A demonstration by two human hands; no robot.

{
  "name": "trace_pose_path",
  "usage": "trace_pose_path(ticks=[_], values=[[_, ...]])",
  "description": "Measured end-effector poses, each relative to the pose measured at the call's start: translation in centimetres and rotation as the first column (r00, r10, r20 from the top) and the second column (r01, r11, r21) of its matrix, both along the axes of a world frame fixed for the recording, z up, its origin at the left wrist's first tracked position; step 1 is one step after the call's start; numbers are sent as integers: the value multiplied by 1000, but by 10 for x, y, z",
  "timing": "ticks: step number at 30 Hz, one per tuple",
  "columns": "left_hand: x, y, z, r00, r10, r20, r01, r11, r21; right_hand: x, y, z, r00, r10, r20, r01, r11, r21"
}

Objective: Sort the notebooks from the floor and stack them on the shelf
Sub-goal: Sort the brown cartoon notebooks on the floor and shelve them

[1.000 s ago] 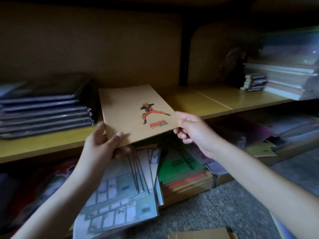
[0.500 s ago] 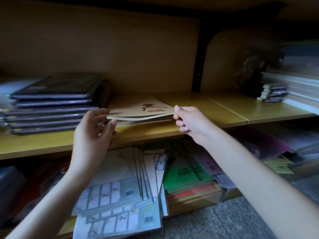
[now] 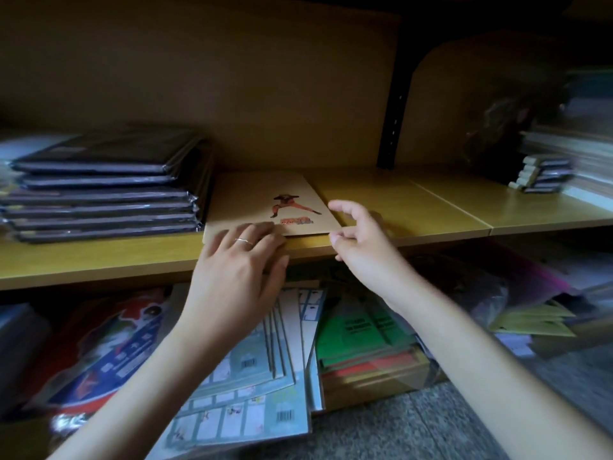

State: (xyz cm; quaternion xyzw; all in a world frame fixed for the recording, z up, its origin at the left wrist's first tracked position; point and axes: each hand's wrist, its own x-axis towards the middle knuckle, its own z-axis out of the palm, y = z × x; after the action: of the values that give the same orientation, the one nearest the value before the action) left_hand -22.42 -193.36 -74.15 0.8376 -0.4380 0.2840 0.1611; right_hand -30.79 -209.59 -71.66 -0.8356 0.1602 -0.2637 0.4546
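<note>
A tan notebook (image 3: 262,197) with an orange cartoon figure on its cover lies flat on the wooden shelf (image 3: 398,207), right of a stack of dark wrapped notebooks (image 3: 106,187). My left hand (image 3: 242,260), a ring on one finger, rests with straight fingers on the notebook's near edge. My right hand (image 3: 358,237) hovers at the notebook's front right corner, fingers loosely curled, holding nothing.
The lower shelf holds slanting sticker sheets (image 3: 252,376), green and red books (image 3: 361,340) and a colourful packet (image 3: 109,343). Small dark packs (image 3: 544,174) and paper stacks (image 3: 587,154) sit at the shelf's right. A black bracket (image 3: 393,127) runs up the back. Grey floor (image 3: 431,433) lies below.
The notebook went from held in both hands to lying flat on the shelf. My right hand let go of its corner; my left hand now rests on its near edge.
</note>
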Motion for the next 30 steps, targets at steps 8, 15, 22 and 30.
trace_pose_path(ticks=[8, 15, 22, 30], values=[[6, -14, -2, 988, 144, -61, -144, 989, -8, -12, -5, -25, 1000, -25, 0, 17, 672, -740], [1, -23, -2, 982, 153, -107, -153, 988, 4, -20, -8, -29, 996, 22, -81, -75, 662, -746], [-36, -21, -12, 921, -356, 160, 365, 930, -31, -71, -16, -46, 990, 138, 28, -109, 874, -474], [-144, -31, -116, 737, -665, -123, 664, 678, 314, -207, -9, -153, 956, -46, -288, -27, 970, -243]])
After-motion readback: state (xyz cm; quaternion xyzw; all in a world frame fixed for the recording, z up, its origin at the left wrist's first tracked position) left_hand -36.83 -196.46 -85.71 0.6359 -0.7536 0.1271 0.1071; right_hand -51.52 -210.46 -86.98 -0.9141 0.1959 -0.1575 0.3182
